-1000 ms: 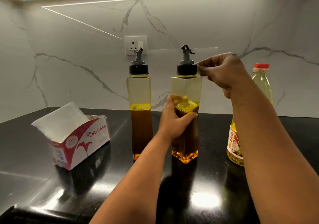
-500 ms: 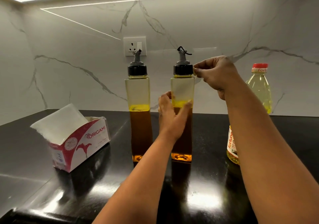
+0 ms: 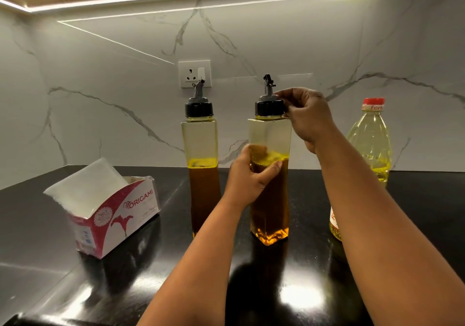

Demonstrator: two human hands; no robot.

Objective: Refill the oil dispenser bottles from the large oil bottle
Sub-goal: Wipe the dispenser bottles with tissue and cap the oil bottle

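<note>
Black desk point(image 3: 75, 270): glossy, carries everything.
Near dispenser bottle point(image 3: 269, 174): centre of frame, upright, roughly half full of amber oil.
Left grip point(image 3: 247, 177): wrapped round its middle.
Right grip point(image 3: 305, 114): pinching its black cap point(image 3: 269, 107).
Second dispenser bottle point(image 3: 202, 164): just left, untouched.
Large oil bottle point(image 3: 370, 147): right edge, red-capped.
Tissue box point(image 3: 113, 212): lower left.

Item: black glossy countertop point(image 3: 415, 200), which I am seeing reflecting the strip light. Standing on it: two square dispenser bottles, one point(image 3: 270, 174) between my fingers point(image 3: 266, 172), the other point(image 3: 202, 172) just left of them; a large oil bottle point(image 3: 372, 144) well right of my fingers; an opened tissue box point(image 3: 118, 217) lying far left.
</note>
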